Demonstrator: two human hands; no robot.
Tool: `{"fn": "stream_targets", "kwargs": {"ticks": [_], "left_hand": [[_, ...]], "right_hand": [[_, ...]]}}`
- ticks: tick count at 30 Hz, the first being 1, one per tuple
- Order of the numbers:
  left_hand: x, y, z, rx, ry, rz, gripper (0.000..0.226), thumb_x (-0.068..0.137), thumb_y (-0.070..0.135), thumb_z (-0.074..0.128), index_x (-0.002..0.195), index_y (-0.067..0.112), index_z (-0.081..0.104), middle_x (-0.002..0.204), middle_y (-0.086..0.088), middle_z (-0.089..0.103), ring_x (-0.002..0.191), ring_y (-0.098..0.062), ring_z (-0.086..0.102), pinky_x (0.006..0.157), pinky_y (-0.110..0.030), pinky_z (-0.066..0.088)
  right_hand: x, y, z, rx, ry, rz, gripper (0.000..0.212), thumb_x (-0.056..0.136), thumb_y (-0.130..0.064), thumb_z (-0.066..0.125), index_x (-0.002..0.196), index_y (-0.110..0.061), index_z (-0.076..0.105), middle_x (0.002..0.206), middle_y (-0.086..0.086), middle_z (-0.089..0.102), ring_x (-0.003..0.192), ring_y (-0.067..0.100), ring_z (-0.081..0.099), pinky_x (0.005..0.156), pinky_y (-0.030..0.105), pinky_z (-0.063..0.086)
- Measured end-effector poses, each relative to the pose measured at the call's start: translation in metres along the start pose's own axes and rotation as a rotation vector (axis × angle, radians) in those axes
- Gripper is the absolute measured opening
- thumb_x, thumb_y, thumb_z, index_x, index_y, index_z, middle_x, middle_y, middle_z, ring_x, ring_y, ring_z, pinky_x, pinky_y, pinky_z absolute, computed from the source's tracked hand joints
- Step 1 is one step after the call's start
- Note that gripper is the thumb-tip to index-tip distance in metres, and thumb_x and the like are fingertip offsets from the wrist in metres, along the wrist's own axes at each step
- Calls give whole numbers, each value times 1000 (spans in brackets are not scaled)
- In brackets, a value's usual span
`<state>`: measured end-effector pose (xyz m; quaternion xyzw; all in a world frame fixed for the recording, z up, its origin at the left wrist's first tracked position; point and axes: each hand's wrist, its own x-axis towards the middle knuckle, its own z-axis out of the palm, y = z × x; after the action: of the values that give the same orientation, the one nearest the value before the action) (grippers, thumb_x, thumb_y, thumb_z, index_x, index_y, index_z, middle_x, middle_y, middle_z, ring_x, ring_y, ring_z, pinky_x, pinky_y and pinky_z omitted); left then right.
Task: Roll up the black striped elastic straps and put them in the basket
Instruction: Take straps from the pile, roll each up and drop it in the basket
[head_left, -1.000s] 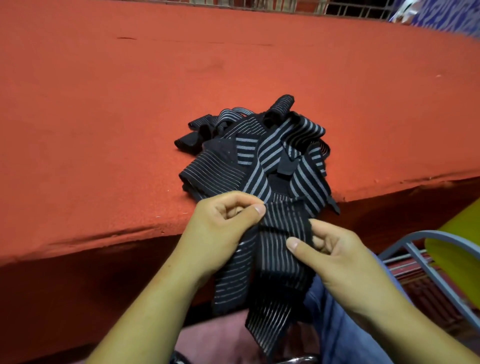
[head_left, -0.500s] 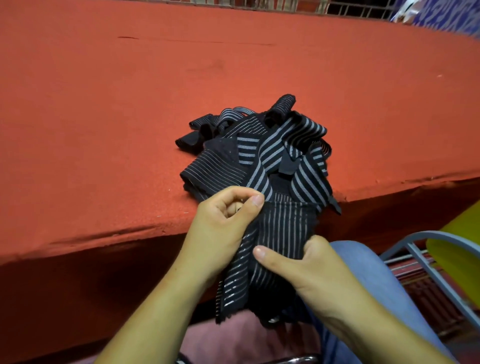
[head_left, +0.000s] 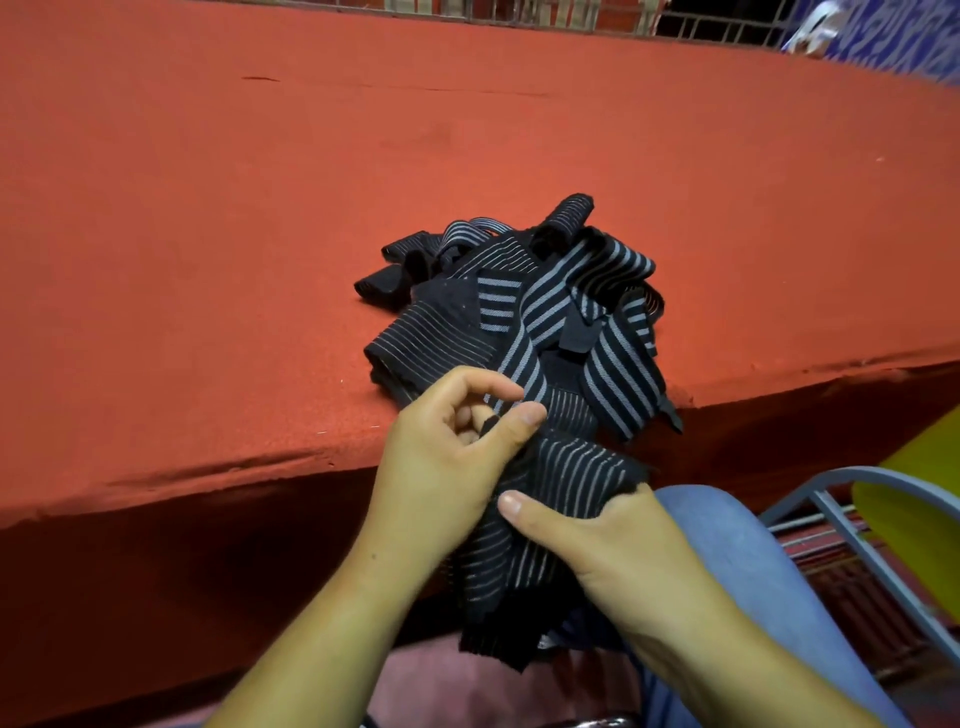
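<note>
We are pinching the strap near its upper end in the left hand and gripping it just below with the right hand, its long axis running from the pile at the table edge down toward us.

Orange-red felt tabletop across most of the view; metal railing along far edge; grey chair frame, yellow seat near right.
</note>
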<state>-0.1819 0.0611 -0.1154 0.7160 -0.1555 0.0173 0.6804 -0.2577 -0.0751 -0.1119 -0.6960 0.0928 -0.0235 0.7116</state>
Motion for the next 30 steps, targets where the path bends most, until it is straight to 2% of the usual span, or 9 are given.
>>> {"fn": "stream_targets", "kwargs": {"ticks": [4,8,11,15,19,22,24,27,30], "left_hand": [[6,6,-11,-163,-218,-121,23,86,28,75,107,22,70,71,2,63,64,-7,56,61,-16,48],[9,8,-24,-129,-388,-179,27,93,13,73,119,20,66,87,-1,74,80,-14,70,78,-29,59],[10,4,-28,-95,-433,-156,21,93,11,75,108,23,67,95,-2,75,87,-17,69,85,-38,56],[10,3,-28,50,-474,-84,16,94,5,72,98,21,71,90,9,71,85,-1,64,80,-16,49],[7,6,-25,17,-477,-66,25,88,18,78,110,29,72,105,9,76,92,-10,68,88,-28,56],[3,9,-21,59,-413,33,26,88,14,80,103,30,67,105,7,71,74,-18,56,79,-28,53],[1,13,-20,69,-420,85,25,88,8,78,98,28,67,101,10,68,74,-22,62,77,-27,55],[-3,18,-20,54,-475,66,23,92,8,75,103,27,69,104,6,70,79,-35,65,71,-47,58],[-6,21,-19,37,-536,6,26,94,8,72,110,28,68,98,17,68,57,-19,52,43,-36,52]], "right_hand": [[3,-2,-12,93,58,22,27,90,2,74,113,-12,79,110,5,81,106,25,77,94,39,62],[5,-3,-25,120,104,16,26,89,-2,74,114,-8,78,113,8,80,107,27,77,98,44,56],[7,-1,-31,143,131,-11,23,90,0,72,111,-5,78,111,12,80,106,30,77,96,44,56],[9,1,-36,114,153,-33,25,85,-6,74,109,-5,77,109,13,80,105,31,77,91,44,59],[10,-1,-36,93,195,-18,20,91,0,72,109,-6,77,107,11,81,103,30,78,93,46,59],[11,-1,-34,130,234,25,15,90,-1,74,104,-5,79,103,13,81,99,32,79,93,47,58],[10,-2,-33,144,245,45,15,90,-2,73,104,-5,79,102,14,81,98,33,79,91,46,59],[9,-3,-32,150,260,32,16,92,0,71,106,-3,78,102,16,81,98,35,78,87,44,60],[9,-4,-32,158,267,30,17,92,0,71,108,-3,78,102,18,80,96,38,78,88,46,61]]}}
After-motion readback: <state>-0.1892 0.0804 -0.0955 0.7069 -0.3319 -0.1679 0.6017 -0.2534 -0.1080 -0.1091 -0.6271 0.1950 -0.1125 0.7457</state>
